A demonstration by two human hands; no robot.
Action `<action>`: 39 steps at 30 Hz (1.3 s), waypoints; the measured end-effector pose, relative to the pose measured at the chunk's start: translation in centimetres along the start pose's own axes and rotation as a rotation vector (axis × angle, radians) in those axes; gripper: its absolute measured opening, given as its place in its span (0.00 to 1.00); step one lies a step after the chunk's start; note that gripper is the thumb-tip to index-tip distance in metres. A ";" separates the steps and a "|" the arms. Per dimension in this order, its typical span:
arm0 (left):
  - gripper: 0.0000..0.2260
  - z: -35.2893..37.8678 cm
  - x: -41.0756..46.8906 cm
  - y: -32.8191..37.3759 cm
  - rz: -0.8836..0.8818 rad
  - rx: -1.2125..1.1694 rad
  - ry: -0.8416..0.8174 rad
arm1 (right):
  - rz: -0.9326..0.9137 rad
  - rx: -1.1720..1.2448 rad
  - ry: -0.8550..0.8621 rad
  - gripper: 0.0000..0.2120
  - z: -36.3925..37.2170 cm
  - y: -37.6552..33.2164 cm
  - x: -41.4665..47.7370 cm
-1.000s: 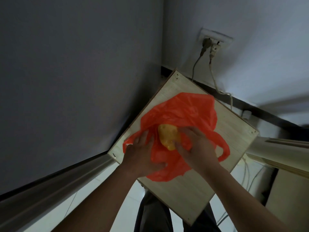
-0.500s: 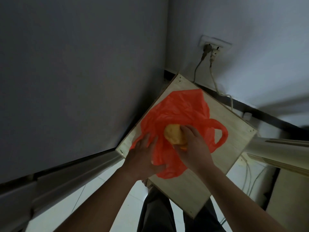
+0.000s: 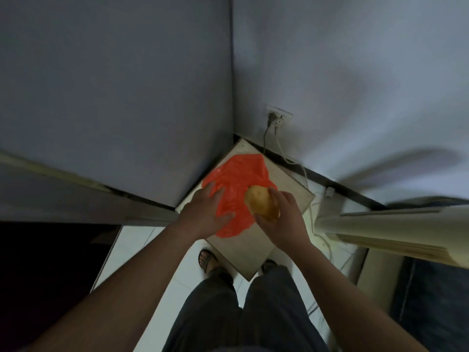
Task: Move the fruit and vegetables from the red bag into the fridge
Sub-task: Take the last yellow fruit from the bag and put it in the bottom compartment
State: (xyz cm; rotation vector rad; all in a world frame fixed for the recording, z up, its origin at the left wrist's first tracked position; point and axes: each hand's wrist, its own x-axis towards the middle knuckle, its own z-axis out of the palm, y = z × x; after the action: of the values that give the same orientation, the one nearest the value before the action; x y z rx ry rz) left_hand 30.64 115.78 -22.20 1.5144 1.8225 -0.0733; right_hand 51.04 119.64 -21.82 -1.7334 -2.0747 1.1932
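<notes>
- Person is standing over a small square wooden table (image 3: 256, 246) pushed into the corner of the room, seen from above w/ both bare arms reaching fwd.
- Red bag (image 3: 234, 186) is lying flat and crumpled on the tabletop, mostly on the half nearer the corner.
- Left hand (image 3: 206, 212) is resting palm-down on the bag's near-left edge, fingers spread wide and pressing the plastic against the table, not wrapped round anything.
- Right hand (image 3: 284, 219) is closed round a yellowish-brown fruit or veg (image 3: 261, 201), roundish-oval; can't tell exactly what it is in this dim light.
- That item is sitting up in the fingers, clear of the plastic, over the bag's right edge; thumb and fingers are gripping its lower right side.
- Can't tell if anything else is inside the bag – it's looking pretty flat.
- Wall socket (image 3: 279, 115) is on the wall just behind the table, w/ two plugs in it and cables (image 3: 302, 168) trailing down past the table's right edge.
- Person's legs in dark trousers (image 3: 243, 313) are right up against the table's near corner; a sandalled foot (image 3: 208, 259) is showing on the pale tiled floor (image 3: 142, 250) at the left.
- Pale cream-coloured surface (image 3: 396, 229) is sticking in from the right, just beside the table; blurred, can't say what it is.
- Dark area at lower left, nothing readable in there.
</notes>
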 end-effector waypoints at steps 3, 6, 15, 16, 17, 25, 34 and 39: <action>0.35 -1.3 -3.2 3.3 -0.017 -0.056 0.135 | -0.114 0.011 -0.056 0.35 -2.7 -0.8 -1.1; 0.38 -1.4 -6.7 5.6 -0.081 -0.201 0.256 | -0.254 0.001 -0.074 0.34 -5.6 -0.9 -1.8; 0.34 2.0 -17.8 11.1 -0.382 -0.381 0.619 | -0.524 -0.007 -0.330 0.33 -7.1 -2.6 -4.2; 0.36 2.5 -19.1 11.1 -0.421 -0.341 0.629 | -0.572 0.007 -0.383 0.33 -6.5 -3.4 -4.7; 0.39 2.9 -20.6 11.1 -0.470 -0.289 0.656 | -0.618 0.015 -0.439 0.32 -5.9 -4.4 -5.5; 0.38 5.3 -31.3 9.7 -0.751 -0.219 0.894 | -0.804 0.104 -0.639 0.32 -2.6 -10.3 -11.4; 0.39 12.5 -41.6 7.9 -0.925 -0.393 1.029 | -0.998 0.011 -0.827 0.33 3.7 -13.1 -21.8; 0.39 18.3 -49.5 4.5 -1.008 -0.465 1.073 | -1.050 -0.058 -0.912 0.34 9.3 -14.4 -30.3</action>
State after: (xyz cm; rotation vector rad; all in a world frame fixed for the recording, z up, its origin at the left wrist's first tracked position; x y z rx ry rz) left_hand 44.56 67.52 -5.28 0.1060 2.9754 0.7523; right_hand 43.91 88.52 -8.03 0.1824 -2.8075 1.5832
